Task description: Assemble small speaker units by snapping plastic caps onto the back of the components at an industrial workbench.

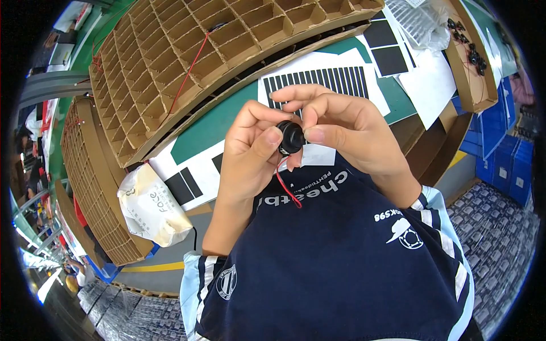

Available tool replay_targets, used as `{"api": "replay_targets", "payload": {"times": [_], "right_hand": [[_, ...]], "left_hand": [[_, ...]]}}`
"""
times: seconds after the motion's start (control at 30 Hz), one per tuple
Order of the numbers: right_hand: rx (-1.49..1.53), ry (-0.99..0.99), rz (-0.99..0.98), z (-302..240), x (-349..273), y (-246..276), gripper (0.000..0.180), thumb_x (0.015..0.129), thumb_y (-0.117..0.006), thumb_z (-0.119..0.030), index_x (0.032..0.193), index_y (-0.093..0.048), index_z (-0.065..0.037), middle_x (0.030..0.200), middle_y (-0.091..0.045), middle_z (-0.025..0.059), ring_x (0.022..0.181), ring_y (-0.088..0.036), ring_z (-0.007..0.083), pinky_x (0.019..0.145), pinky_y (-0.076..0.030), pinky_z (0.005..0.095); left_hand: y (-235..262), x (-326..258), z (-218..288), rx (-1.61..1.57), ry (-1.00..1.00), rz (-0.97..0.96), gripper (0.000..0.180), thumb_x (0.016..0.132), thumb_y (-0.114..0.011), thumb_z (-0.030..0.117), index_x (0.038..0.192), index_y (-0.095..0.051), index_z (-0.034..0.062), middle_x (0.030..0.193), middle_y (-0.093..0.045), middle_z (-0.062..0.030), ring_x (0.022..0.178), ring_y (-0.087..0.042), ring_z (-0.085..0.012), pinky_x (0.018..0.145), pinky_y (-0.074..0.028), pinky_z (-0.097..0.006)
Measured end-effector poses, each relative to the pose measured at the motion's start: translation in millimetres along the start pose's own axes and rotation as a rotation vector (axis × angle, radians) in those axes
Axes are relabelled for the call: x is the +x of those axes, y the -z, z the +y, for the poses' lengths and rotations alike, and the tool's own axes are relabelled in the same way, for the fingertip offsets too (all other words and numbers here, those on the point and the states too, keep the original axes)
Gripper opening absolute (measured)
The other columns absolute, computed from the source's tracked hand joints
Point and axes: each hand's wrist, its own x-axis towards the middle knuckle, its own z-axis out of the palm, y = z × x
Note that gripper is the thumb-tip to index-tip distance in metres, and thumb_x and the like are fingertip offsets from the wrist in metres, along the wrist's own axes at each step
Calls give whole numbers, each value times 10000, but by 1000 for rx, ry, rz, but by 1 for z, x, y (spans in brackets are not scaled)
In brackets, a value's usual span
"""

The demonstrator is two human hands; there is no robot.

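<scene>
Both hands are up in front of the chest, above the edge of the table (210, 128). Between them is a small black round part (291, 137), approx. at the picture centre. The left hand (245, 149) holds it from the left side: thumb tip pressed on the part's rim, the other fingers curled behind it, so it is a pinch. The right hand (341, 128) comes from the right and above: index and middle finger bend over the top of the part, thumb lies just beside its right edge, also pinching. The fingers of both hands are close together, not spread. A thin red wire (286, 187) hangs down from the part and ends in front of the dark blue shirt (341, 256).

On the table behind the hands lies a white sheet w/ black stripes (341, 79), partly hidden by the right hand fingers. More white sheets w/ black squares (387, 48) are to the right. At the top is a big cardboard grid tray (187, 51) w/ many cells; one more black part w/ a red wire sits in a cell there. A second grid tray (85, 170) stands at the left, and near it a crumpled whitish bag (151, 207). At the right top a flat cardboard box (472, 62) has several small black parts inside. Blue boxes (506, 153) are at the right side, lower than the table.
</scene>
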Motion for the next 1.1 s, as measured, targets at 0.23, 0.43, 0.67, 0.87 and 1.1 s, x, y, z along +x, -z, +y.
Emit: {"api": "replay_targets", "payload": {"times": [0.23,0.43,0.67,0.87,1.1], "right_hand": [[14,-6,-19,2,1,1,73,817,-539,-45,822,-553,27,1118,-438,147,690,-587,161,685,-490,272],[9,-11,-14,2,0,-1,68,819,-534,-43,817,-547,24,1096,-444,145,683,-588,158,672,-489,267],[31,-4,-20,4,1,-1,71,822,-531,-44,815,-538,27,1075,-453,139,672,-587,157,653,-490,266],[17,-11,-34,5,3,1,87,826,-533,-61,812,-540,24,1070,-454,137,667,-586,151,646,-488,261],[23,-18,-6,8,2,-2,105,830,-535,-83,808,-535,21,1067,-454,131,652,-582,144,640,-485,254]], "left_hand": [[-9,0,1,197,18,116,334,843,-517,317,932,-412,13,718,-531,-114,520,-524,-152,425,-404,-229],[-10,-1,0,178,15,94,321,848,-507,325,919,-415,26,700,-517,-101,503,-507,-146,415,-390,-228],[-9,-1,-1,159,13,106,308,854,-499,319,916,-417,29,698,-511,-104,499,-501,-149,409,-379,-229],[-8,-1,-1,148,12,107,296,857,-495,310,918,-418,31,708,-511,-109,503,-501,-154,408,-377,-232],[-7,-2,-2,123,10,124,278,857,-499,297,912,-419,37,716,-516,-115,509,-506,-161,416,-393,-238]]}}
